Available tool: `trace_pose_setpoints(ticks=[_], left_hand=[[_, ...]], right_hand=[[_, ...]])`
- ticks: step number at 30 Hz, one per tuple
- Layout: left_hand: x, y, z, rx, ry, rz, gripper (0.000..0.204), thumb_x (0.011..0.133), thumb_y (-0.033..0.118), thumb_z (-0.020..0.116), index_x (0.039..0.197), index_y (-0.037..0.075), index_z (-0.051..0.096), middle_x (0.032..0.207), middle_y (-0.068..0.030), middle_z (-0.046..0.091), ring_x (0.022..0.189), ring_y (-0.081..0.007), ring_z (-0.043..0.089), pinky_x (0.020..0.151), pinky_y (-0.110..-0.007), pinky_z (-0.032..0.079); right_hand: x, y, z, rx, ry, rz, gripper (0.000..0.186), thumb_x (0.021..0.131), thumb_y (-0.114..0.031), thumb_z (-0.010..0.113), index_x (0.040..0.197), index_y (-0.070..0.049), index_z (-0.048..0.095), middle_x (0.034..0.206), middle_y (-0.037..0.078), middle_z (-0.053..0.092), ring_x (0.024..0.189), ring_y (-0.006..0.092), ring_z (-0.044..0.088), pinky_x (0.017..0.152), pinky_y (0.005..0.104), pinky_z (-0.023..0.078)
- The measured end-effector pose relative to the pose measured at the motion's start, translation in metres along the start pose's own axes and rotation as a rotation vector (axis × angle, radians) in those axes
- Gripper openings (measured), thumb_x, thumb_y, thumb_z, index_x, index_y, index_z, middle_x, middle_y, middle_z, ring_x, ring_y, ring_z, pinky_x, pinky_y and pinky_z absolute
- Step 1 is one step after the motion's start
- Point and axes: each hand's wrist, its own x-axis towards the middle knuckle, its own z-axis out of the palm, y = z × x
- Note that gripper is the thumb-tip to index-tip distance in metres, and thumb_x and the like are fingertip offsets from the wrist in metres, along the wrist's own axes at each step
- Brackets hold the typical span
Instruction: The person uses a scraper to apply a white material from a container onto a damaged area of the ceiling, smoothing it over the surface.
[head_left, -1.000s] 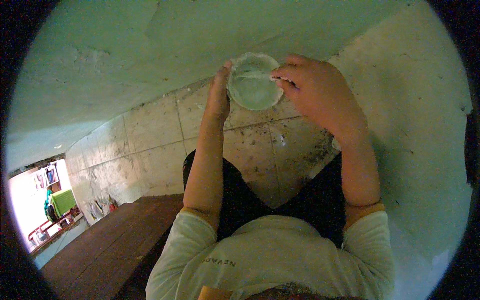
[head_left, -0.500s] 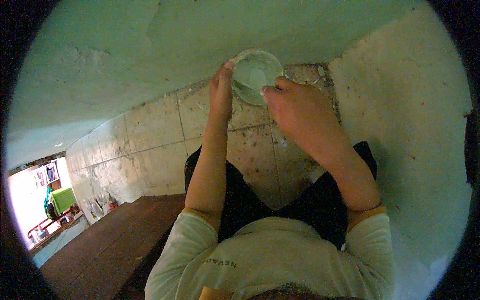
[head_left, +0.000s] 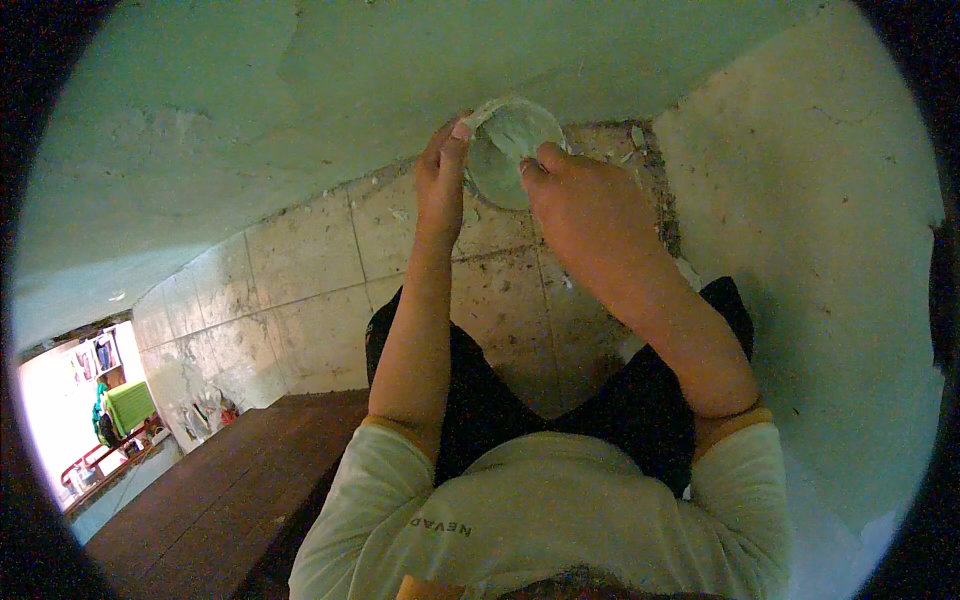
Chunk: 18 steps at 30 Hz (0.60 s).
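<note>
A round, pale tub [head_left: 492, 182] sits on the tiled floor close to the wall, with whitish smears and a pale mass inside. My left hand [head_left: 441, 170] grips its left rim, thumb on the edge and fingers down the outside. Over the right side of the tub, my right hand [head_left: 592, 205] is closed, thumb and fingertips pressed together at the opening. Whatever it pinches is hidden by the fingers and blends with the pale contents.
A green wall [head_left: 380, 90] rises just beyond the tub, and a paler wall [head_left: 800, 220] stands at right. Crumbs and stains mark the floor tiles [head_left: 310, 250]. Dark brown boards [head_left: 230, 480] lie at lower left, near a bright opening with a green object [head_left: 130, 405].
My right hand has shifted slightly inside the tub's right edge, and the pale mass there now looks streaked and higher. My left hand keeps its grip on the rim.
</note>
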Motion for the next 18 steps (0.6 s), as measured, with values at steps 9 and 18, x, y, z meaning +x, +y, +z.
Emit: trace_pose_setpoints(ticks=[9, 18], left_hand=[[0.002, 0.007, -0.008, 0.043, -0.006, -0.026, 0.063, 0.092, 0.051, 0.058, 0.125, -0.003, 0.061, 0.119, -0.0142, 0.064, 0.112, -0.0233, 0.056, 0.099, -0.036, 0.041], [0.005, -0.002, -0.007, -0.146, -0.006, -0.131, 0.058, 0.093, 0.049, 0.056, 0.115, -0.005, 0.063, 0.115, -0.0142, 0.064, 0.108, -0.0223, 0.057, 0.097, -0.036, 0.042]], right_hand=[[0.005, 0.04, -0.005, 0.233, -0.016, 0.145, 0.025, 0.091, -0.018, 0.057, 0.112, -0.01, 0.068, 0.098, 0.015, 0.066, 0.086, 0.0362, 0.067, 0.08, 0.0465, 0.053], [-0.007, 0.016, -0.003, 0.239, 0.007, 0.114, 0.026, 0.09, -0.017, 0.059, 0.111, -0.005, 0.069, 0.105, 0.016, 0.067, 0.09, 0.0351, 0.066, 0.084, 0.0439, 0.053]])
